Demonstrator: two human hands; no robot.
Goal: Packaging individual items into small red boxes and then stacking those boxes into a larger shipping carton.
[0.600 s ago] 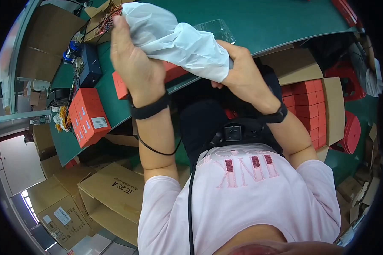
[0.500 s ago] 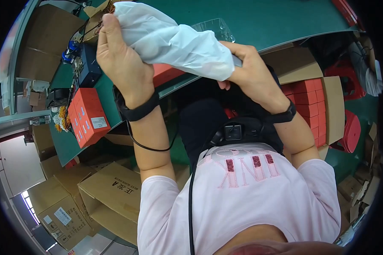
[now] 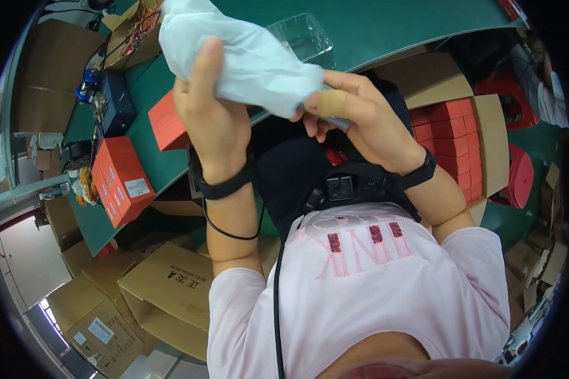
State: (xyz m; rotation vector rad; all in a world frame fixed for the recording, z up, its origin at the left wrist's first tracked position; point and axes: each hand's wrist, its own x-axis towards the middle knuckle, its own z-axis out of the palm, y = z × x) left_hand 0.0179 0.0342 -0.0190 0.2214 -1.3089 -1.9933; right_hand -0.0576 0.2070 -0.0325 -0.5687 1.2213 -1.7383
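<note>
A long white bag [image 3: 253,60] of thin, creased sheeting stretches between my hands above the near edge of the bench, with something bulky inside that I cannot make out. My left hand [image 3: 212,120] grips its wide left part from below, thumb across the front. At the narrow right end, my right hand [image 3: 367,120] pinches the bag's mouth, a tan bandage around its thumb. A grey piece [image 3: 339,122] shows between the right hand's fingers; most of it is hidden. Just behind the bag lies a clear plastic tray [image 3: 303,38].
On the green bench [image 3: 392,25] are a flat red box [image 3: 166,123], a larger red carton [image 3: 121,183], a dark blue device [image 3: 117,104] and an open box of wires [image 3: 133,38]. Right of me, a carton [image 3: 493,145] holds stacked red boxes. Brown cartons [image 3: 171,284] stand at lower left.
My left hand has moved right and down along the bag, from its far left end to its body. The right thumb now presses over the bag's mouth. More of the clear tray shows.
</note>
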